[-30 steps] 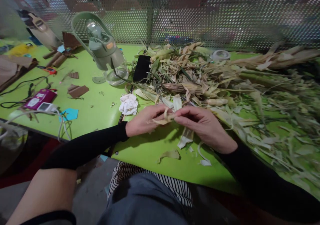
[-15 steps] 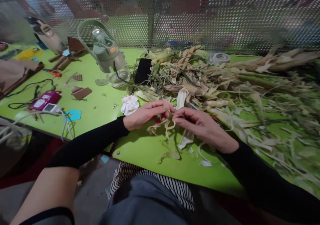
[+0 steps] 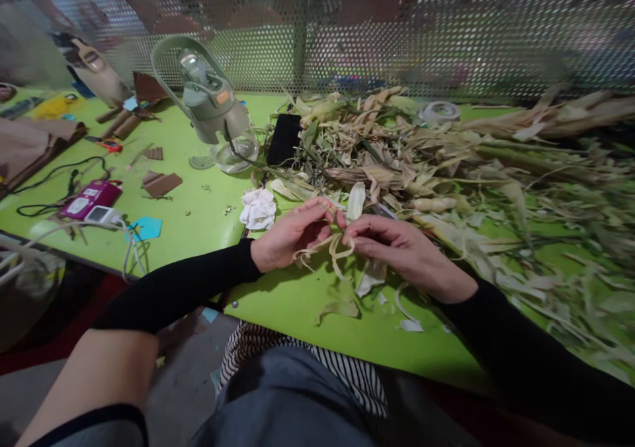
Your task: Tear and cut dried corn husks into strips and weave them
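Thin, curled strips of dry corn husk (image 3: 339,256) hang between my two hands above the front of the green table. My left hand (image 3: 297,231) is closed, its fingertips pinching one end of the strips. From the other side my right hand (image 3: 401,248) pinches them between thumb and forefinger, its fingertips almost meeting the left ones. Just behind the fingers a wider pale husk piece (image 3: 356,201) stands up. Loose husk scraps (image 3: 342,307) lie on the table beneath the hands.
A large heap of dry corn husks (image 3: 377,149) spreads over the back and right, with a black phone (image 3: 284,139) and a tape roll (image 3: 439,112) at it. Left stand a green water bottle (image 3: 213,103), crumpled white tissue (image 3: 258,209) and a purple device (image 3: 92,198) with cables.
My left hand has shifted slightly right and its fingers have curled a little differently around the strips. The strips' loose ends have swung slightly. My right hand stays almost in place.
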`<state>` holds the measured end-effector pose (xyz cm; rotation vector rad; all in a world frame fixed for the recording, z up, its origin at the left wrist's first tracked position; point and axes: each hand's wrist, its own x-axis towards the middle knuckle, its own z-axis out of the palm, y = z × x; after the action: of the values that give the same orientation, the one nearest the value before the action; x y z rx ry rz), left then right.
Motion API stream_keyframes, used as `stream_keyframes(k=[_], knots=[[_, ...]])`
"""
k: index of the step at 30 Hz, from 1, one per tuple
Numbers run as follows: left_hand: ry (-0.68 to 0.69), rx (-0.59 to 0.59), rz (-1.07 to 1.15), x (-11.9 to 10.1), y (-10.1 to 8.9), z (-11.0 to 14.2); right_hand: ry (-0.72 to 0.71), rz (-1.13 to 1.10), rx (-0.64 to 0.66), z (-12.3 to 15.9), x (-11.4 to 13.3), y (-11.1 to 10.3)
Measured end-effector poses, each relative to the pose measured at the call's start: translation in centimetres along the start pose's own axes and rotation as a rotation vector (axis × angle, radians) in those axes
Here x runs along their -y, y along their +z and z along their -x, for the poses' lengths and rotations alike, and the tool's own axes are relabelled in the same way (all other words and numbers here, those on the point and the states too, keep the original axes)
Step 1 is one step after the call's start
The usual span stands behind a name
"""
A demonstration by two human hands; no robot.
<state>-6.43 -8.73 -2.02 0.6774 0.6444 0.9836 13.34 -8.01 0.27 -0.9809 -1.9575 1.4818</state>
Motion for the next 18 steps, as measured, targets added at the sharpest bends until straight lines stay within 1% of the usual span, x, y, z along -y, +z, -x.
stream_keyframes(k=[6,9,10,12,15,18], knots=[[-0.015,-0.102,-0.079,-0.3,0.3,-0.2,0.063,-0.03,-0.017,-0.3,-0.5,1.1],[-0.043,-0.071,-0.071,-0.2,-0.3,-0.5,0.069,-0.056,-0.035,-0.4,-0.7,1.3],[-0.052,-0.052,-0.066,-0.2,-0.5,-0.6,0.063,-0.077,-0.064,-0.4,-0.8,1.3],[-0.059,-0.022,-0.063,-0.2,-1.0,-0.8,0.038,-0.116,-0.163,-0.5,-1.0,1.1],[-0.056,-0.016,-0.09,-0.2,-1.4,-0.9,0.014,-0.116,-0.305,-0.7,-1.3,1.0],[-0.035,-0.072,-0.112,-0.1,-1.5,-0.9,0.041,-0.027,-0.339,-0.8,-1.8,1.1]])
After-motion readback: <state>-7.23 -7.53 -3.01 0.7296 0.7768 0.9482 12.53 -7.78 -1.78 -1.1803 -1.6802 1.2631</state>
